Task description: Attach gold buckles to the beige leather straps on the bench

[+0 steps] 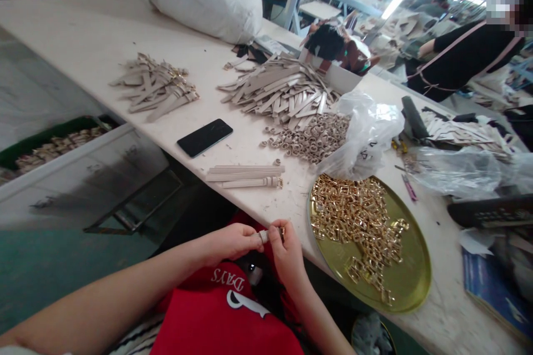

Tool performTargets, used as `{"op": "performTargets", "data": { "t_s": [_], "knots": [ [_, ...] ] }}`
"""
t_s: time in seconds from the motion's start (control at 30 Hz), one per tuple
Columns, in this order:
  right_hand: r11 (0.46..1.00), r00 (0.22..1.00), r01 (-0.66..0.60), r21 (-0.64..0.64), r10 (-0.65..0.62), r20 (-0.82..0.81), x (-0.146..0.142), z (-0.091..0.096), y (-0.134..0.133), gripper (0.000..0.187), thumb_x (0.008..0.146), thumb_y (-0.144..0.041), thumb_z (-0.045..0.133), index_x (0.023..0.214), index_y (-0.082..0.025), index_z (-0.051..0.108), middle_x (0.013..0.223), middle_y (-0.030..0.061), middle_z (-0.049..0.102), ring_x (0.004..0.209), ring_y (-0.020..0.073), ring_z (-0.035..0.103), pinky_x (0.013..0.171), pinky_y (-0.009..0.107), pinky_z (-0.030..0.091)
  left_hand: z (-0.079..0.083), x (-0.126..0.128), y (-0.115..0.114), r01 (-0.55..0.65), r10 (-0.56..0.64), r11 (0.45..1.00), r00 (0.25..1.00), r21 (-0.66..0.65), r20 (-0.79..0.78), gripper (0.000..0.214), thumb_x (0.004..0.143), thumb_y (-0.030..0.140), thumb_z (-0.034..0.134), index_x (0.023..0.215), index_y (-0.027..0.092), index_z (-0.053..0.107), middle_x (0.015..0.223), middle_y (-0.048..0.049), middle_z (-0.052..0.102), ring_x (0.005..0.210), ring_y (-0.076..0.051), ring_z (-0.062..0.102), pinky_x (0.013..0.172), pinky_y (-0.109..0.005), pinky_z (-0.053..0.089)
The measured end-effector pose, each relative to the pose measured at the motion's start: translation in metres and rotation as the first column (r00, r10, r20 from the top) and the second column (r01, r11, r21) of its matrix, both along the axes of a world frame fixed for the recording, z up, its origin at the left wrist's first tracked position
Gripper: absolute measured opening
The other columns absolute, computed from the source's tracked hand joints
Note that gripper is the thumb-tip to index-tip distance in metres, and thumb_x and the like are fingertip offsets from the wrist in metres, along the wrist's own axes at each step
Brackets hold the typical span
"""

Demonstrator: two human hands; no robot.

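Beige strap [263,237] pinched in fingers of left hand [236,241], right hand [287,252].

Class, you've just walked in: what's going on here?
A person's left hand and right hand grip a narrow beige strap piece at the near edge of a pale table. Before them lie flat beige strips and a rectangular black phone; small gold metal buckles cover part of a round gold-coloured tray rightward.
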State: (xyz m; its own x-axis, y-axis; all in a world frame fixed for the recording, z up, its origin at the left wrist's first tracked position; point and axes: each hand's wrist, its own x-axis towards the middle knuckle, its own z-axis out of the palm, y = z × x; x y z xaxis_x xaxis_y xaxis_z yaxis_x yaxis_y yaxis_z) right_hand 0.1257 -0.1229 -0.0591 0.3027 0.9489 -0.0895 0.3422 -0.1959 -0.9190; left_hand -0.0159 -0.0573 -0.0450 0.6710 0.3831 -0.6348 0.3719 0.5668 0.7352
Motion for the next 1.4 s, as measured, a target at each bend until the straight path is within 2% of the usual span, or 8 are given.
{"op": "performTargets", "data": {
  "t_s": [0.1,0.27,0.43,0.67,0.87,0.97,1.2,1.4],
  "knots": [
    [0.993,0.985,-0.099,-0.069,0.088,-0.149,0.006,0.01,0.001,0.012,0.08,-0.029,0.045,0.086,-0.019,0.047,0.059,-0.0057,0.043,0.051,0.0108,0.041,0.048,0.022,0.036,0.005,-0.006,0.002,-0.016,0.044,0.971,0.993,-0.239,0.109,0.029,0.069,0.044,0.058,0.073,0.015,0.055,0.041,0.0112,0.02,0.039,-0.005,0.011,0.041,-0.023,0.006],
    [0.98,0.975,-0.173,-0.099,0.156,-0.155,0.008,0.016,-0.003,0.012,0.078,-0.026,0.047,0.088,-0.02,0.047,0.062,-0.0054,0.046,0.054,0.011,0.043,0.05,0.022,0.036,0.009,-0.008,-0.001,-0.031,0.079,0.96,0.984,-0.279,0.162,0.029,0.07,0.043,0.059,0.073,0.015,0.054,0.042,0.0108,0.021,0.039,-0.005,0.01,0.04,-0.023,0.005],
    [0.992,0.993,-0.11,-0.062,0.112,0.023,0.002,0.009,-0.005,0.009,0.078,-0.021,0.046,0.087,-0.019,0.046,0.068,-0.0021,0.051,0.061,0.0132,0.048,0.056,0.024,0.038,0.005,-0.003,-0.008,-0.029,0.033,0.998,0.998,-0.055,0.059,0.04,0.07,0.055,0.054,0.071,0.016,0.052,0.042,0.0098,0.025,0.038,-0.005,0.015,0.04,-0.023,0.008],
    [0.97,0.968,-0.228,-0.086,0.217,-0.123,0.004,0.013,-0.006,0.009,0.083,-0.025,0.04,0.078,-0.019,0.046,0.06,-0.0046,0.046,0.052,0.0105,0.042,0.047,0.021,0.034,-0.001,-0.012,-0.004,0.079,-0.075,0.962,0.997,0.261,-0.024,0.047,0.068,0.06,0.053,0.069,0.013,0.054,0.056,0.0045,0.039,0.05,-0.007,0.03,0.045,-0.02,0.021],
    [0.945,0.893,-0.308,-0.107,0.326,0.31,0.002,0.014,-0.009,0.008,0.082,-0.02,0.04,0.08,-0.019,0.048,0.068,0.0012,0.055,0.062,0.0155,0.051,0.057,0.026,0.037,-0.003,-0.01,-0.01,0.158,-0.123,0.887,0.987,0.433,-0.108,0.043,0.077,0.053,0.044,0.068,0.012,0.055,0.059,0.0033,0.042,0.054,-0.009,0.034,0.046,-0.02,0.024],
    [0.949,0.855,-0.281,-0.144,0.316,0.412,0.002,0.011,-0.007,0.01,0.082,-0.019,0.04,0.081,-0.018,0.05,0.072,0.0044,0.057,0.065,0.018,0.053,0.06,0.028,0.038,-0.004,-0.006,-0.012,0.196,-0.108,0.841,0.974,0.504,-0.199,0.041,0.079,0.049,0.04,0.065,0.013,0.053,0.057,0.0033,0.043,0.053,-0.009,0.035,0.046,-0.02,0.024],
    [0.949,0.952,-0.305,-0.079,0.3,-0.064,0.009,0.004,-0.01,0.01,0.083,-0.024,0.04,0.09,-0.019,0.047,0.073,-0.0002,0.054,0.064,0.0135,0.05,0.059,0.024,0.041,0.005,-0.008,-0.006,0.179,-0.131,0.896,0.981,0.406,-0.142,0.042,0.077,0.05,0.043,0.071,0.012,0.058,0.056,0.0041,0.04,0.051,-0.008,0.031,0.044,-0.019,0.022],
    [0.945,0.94,-0.322,-0.059,0.312,-0.135,0.01,0.009,-0.015,0.014,0.085,-0.026,0.041,0.094,-0.019,0.048,0.077,0.0003,0.053,0.068,0.0132,0.05,0.062,0.024,0.041,0.006,-0.007,-0.006,0.186,-0.149,0.875,0.982,0.446,-0.117,0.041,0.078,0.05,0.043,0.071,0.013,0.058,0.059,0.0037,0.044,0.053,-0.009,0.035,0.047,-0.019,0.026]
  ]
}}
